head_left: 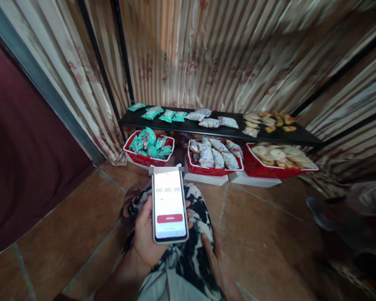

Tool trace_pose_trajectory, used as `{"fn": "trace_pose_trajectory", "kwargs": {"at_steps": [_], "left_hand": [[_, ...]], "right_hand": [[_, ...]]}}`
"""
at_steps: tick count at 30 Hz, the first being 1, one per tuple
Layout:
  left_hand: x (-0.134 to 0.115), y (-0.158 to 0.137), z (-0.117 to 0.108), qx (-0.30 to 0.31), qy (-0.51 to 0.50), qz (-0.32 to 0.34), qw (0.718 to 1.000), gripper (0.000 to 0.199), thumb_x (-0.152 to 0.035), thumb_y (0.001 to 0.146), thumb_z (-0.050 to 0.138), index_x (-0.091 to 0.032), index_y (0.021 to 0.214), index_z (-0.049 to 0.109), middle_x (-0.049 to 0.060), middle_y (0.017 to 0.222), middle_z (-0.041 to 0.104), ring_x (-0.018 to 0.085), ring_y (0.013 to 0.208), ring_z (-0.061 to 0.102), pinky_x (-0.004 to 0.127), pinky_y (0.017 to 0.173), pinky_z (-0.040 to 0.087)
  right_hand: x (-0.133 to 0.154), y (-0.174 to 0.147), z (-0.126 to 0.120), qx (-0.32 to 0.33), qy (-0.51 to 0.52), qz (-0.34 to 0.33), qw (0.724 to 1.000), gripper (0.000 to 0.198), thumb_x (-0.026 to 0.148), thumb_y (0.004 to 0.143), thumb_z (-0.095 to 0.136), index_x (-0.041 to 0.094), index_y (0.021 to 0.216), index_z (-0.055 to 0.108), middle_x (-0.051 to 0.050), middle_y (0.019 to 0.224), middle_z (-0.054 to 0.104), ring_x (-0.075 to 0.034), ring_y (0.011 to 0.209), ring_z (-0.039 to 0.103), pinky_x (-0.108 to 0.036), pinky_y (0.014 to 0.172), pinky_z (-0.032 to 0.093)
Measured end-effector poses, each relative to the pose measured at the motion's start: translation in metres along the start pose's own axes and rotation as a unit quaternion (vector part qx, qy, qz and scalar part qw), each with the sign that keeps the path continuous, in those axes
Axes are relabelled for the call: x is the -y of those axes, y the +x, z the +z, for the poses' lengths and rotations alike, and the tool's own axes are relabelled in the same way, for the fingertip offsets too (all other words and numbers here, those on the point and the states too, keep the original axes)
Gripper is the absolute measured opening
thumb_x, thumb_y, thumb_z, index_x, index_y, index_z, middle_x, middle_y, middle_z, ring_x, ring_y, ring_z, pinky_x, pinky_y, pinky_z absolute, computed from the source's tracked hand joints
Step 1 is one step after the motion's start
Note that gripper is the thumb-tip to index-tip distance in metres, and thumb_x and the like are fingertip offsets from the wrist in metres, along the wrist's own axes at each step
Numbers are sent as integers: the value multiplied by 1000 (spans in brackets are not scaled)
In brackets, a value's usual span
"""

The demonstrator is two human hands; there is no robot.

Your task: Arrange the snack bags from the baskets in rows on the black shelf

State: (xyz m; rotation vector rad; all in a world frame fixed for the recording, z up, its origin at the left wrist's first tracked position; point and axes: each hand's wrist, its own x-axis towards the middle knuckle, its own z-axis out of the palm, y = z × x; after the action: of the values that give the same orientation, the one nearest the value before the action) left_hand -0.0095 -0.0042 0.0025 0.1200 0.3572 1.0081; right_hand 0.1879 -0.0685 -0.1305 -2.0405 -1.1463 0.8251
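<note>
Your left hand (146,240) grips a phone (169,205) just below the centre of the frame.
The phone lies across your palm, its lit screen reading 00:00:00, with your thumb along its left edge and fingertips (189,214) curling round its right. At lower centre-right, your right hand (218,261) rests against patterned trousers (196,202), thumb slightly apart from the fingers. Mid-frame, three red baskets (263,169) of packaged and round foods (277,154) sit below a black shelf (301,136).
</note>
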Motion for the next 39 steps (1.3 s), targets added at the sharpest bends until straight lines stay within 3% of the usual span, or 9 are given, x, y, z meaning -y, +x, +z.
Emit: {"fn": "trace_pose_trajectory", "kwargs": {"at_steps": [5,15,26,33,39], "left_hand": [[-1,-1,3,-3,-1,2,1000,58,-53,89,30,-14,126,52,17,112,66,28,93,65,46,87,46],[-2,-2,6,0,2,-5,1000,62,-54,89,30,-12,129,49,18,113,65,30,94,64,47,88,45],[-1,-2,2,7,5,-1,1000,59,-53,89,29,-13,127,51,16,112,66,29,95,64,46,88,45],[-4,1,4,0,8,5,1000,58,-52,89,31,-13,128,50,16,111,66,28,92,65,46,88,45],[-10,12,6,4,-5,18,1000,58,-50,89,33,-13,131,47,17,113,65,28,93,65,46,87,46]], "right_hand": [[1,0,0,11,-6,9,1000,76,67,78,34,14,133,42,-15,135,49,-29,128,42,-46,106,32],[4,0,-1,1,-1,-19,1000,71,65,80,36,16,131,44,-14,131,53,-30,123,48,-47,101,38],[6,1,-1,18,1,-12,1000,73,65,80,35,14,132,42,-16,135,48,-30,126,43,-50,105,32],[5,13,-2,-9,-21,-17,1000,70,65,79,35,18,130,46,-13,132,53,-30,124,46,-48,104,34],[6,33,-9,5,-43,4,999,69,65,79,35,21,131,45,-12,129,55,-29,121,50,-48,100,38]]}}
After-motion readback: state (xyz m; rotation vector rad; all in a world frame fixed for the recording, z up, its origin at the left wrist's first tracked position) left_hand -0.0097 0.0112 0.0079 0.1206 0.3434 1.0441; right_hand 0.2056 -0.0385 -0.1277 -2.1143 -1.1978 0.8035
